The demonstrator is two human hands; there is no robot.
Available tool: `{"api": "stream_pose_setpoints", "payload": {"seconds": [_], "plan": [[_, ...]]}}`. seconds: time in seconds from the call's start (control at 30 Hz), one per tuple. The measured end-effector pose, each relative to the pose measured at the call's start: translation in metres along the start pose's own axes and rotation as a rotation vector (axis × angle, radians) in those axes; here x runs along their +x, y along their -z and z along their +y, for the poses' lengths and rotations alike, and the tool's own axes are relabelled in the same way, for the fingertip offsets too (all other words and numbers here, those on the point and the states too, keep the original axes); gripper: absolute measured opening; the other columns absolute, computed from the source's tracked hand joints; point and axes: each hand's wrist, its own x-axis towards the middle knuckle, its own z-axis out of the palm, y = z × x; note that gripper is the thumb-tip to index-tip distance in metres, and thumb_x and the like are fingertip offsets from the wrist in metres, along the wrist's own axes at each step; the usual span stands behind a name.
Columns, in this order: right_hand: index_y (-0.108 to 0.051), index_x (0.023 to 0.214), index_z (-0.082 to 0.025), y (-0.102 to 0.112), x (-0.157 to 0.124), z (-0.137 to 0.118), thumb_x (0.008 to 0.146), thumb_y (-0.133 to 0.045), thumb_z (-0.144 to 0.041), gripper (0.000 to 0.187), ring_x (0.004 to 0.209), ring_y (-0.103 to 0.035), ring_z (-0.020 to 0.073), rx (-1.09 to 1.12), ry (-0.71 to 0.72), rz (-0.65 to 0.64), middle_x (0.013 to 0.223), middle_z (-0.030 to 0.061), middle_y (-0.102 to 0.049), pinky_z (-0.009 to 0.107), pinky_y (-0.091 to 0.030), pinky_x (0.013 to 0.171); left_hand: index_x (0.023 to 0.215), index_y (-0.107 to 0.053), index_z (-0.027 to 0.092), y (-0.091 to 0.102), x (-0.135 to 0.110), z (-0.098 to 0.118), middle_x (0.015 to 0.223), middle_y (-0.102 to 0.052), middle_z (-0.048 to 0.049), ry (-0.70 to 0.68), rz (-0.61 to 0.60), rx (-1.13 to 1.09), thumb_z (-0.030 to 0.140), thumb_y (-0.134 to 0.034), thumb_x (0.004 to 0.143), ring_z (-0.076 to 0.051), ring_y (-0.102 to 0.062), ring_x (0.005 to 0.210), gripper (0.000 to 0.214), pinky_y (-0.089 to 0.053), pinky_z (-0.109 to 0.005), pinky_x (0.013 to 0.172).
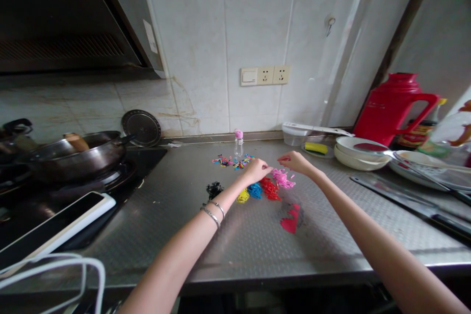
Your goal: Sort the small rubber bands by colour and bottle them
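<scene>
Pink loops [282, 179] lie heaped on the steel counter [243, 250] between my left hand [256, 171] and right hand [294, 162], both stretched forward, fingers narrowed; whether they grip anything I can't tell. Behind stands a pink-capped bottle [239, 145], contents indistinct.

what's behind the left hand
Beyond the left hand, off to its left, are mixed coloured pieces and a pink-capped bottle; whatever the hand covers can't be seen.
</scene>
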Motion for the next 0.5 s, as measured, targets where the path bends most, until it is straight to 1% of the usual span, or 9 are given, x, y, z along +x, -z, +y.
{"api": "stream_pose_setpoints", "payload": {"seconds": [0.07,0.13,0.27,0.37,0.5], "plan": [[-0.070,0.086,-0.012,-0.007,0.005,-0.009,0.068,-0.049,-0.020,0.029,0.067,-0.063,0.0172,-0.036,0.005,-0.056,0.076,0.0067,-0.069,0.021,-0.046,0.059,0.062,-0.067,0.011,0.013,-0.004,-0.023,0.054,-0.060,-0.0051,0.077,0.064,-0.023,0.045,-0.046,0.076,-0.012,-0.048,0.051,0.043,-0.030,-0.023,0.050],[-0.070,0.087,-0.012,-0.015,0.011,-0.019,0.067,-0.049,-0.017,0.029,0.073,-0.063,0.0179,-0.074,0.039,-0.076,0.080,0.0072,-0.069,0.020,-0.046,0.064,0.061,-0.066,0.010,0.026,-0.009,-0.048,0.051,-0.057,-0.0034,0.167,0.120,-0.088,0.047,-0.044,0.076,-0.011,-0.047,0.051,0.046,-0.028,-0.022,0.049],[-0.068,0.092,-0.012,-0.034,0.024,-0.040,0.066,-0.049,-0.015,0.032,0.078,-0.063,0.0164,-0.101,0.122,-0.112,0.085,0.0069,-0.069,0.018,-0.044,0.069,0.071,-0.066,0.008,0.048,-0.023,-0.090,0.049,-0.055,-0.0028,0.483,0.291,-0.286,0.049,-0.038,0.079,-0.010,-0.047,0.047,0.050,-0.031,-0.021,0.049],[-0.067,0.093,-0.013,-0.048,0.032,-0.056,0.067,-0.049,-0.015,0.032,0.079,-0.062,0.0157,-0.099,0.161,-0.132,0.087,0.0063,-0.068,0.018,-0.044,0.069,0.072,-0.067,0.009,0.058,-0.037,-0.109,0.047,-0.053,-0.0019,0.587,0.380,-0.333,0.053,-0.037,0.077,-0.009,-0.044,0.043,0.054,-0.031,-0.021,0.047],[-0.067,0.095,-0.017,-0.065,0.038,-0.070,0.068,-0.048,-0.016,0.033,0.082,-0.061,0.0164,-0.144,0.204,-0.165,0.091,0.0059,-0.068,0.020,-0.043,0.071,0.074,-0.067,0.009,0.060,-0.051,-0.119,0.044,-0.049,0.0004,0.628,0.389,-0.354,0.056,-0.035,0.076,-0.007,-0.039,0.039,0.057,-0.029,-0.020,0.044]]}}
